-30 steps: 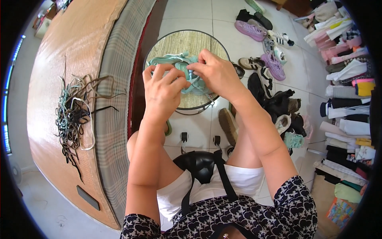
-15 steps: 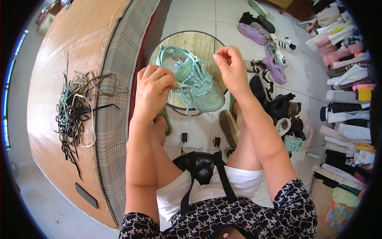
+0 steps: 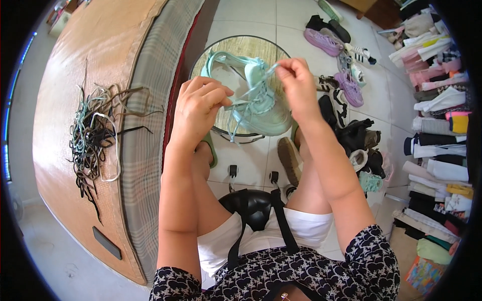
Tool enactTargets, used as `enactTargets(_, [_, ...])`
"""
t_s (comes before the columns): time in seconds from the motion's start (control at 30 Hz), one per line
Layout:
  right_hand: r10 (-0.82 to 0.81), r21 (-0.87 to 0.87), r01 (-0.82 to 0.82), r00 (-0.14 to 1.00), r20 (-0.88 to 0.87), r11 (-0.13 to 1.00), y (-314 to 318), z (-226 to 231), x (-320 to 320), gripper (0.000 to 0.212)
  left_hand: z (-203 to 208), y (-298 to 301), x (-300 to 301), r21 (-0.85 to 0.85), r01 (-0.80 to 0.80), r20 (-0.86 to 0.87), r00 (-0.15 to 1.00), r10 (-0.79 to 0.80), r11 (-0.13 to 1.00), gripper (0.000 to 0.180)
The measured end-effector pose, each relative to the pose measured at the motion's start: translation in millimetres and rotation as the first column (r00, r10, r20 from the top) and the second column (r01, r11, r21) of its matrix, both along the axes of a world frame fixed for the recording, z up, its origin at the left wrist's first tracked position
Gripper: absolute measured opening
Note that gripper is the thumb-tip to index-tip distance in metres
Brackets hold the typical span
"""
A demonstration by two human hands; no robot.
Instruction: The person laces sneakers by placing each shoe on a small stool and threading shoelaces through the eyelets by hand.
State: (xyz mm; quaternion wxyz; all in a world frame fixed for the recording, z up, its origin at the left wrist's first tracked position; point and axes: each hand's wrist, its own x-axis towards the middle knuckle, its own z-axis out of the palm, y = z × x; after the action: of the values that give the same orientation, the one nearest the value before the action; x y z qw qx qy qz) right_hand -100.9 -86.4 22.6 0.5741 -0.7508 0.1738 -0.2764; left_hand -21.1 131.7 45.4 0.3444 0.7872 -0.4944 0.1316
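A mint-green mesh sneaker (image 3: 273, 115) rests on a small round table (image 3: 273, 47) with a wood-look top, its toe towards me and its opening to the far left. My right hand (image 3: 303, 90) pinches a mint shoelace (image 3: 272, 71) beside the shoe's tongue and draws it out to the right. On the other side, my left hand (image 3: 201, 108) has its thumb and fingertips closed at the lacing on the shoe's left edge. Loose lace loops hang below those fingertips.
To the left, a tangled heap of shoelaces (image 3: 93, 135) lies on a mat-covered bed (image 3: 60, 160), with a dark flat phone-like object (image 3: 107, 243) nearer me. Purple sneakers (image 3: 348, 89) and several other shoes cover the floor at right, before stacked folded clothes (image 3: 442, 135).
My right hand has closed on a lace and pulls it taut. The sneaker has tilted and shifted slightly right, showing more of its opening. My left hand stays at its left side.
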Motion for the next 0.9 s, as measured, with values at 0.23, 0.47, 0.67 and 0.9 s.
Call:
enactTargets(0.23, [0.151,-0.088,-0.139,0.978,0.146,0.986,11,20,-12,0.016,-1,-3,-5,0.019,0.000,-0.046,0.999,0.001,1.000,0.011])
enactTargets(0.47, [0.333,-0.788,-0.216,0.943,-0.015,0.576,30,11,-10,0.028,-5,-2,-3,0.012,0.010,-0.011,1.000,-0.010,1.000,0.008])
enactTargets(0.67, [0.064,-0.557,0.052,0.980,0.186,0.829,10,19,-5,0.009,-2,1,-3,0.030,-0.011,-0.044,0.999,0.012,0.999,0.011])
enactTargets(0.9, [-0.297,0.098,0.285,0.943,0.150,0.954,-44,7,-9,0.017,-1,-3,-5,0.006,0.016,-0.074,0.997,-0.015,1.000,0.010])
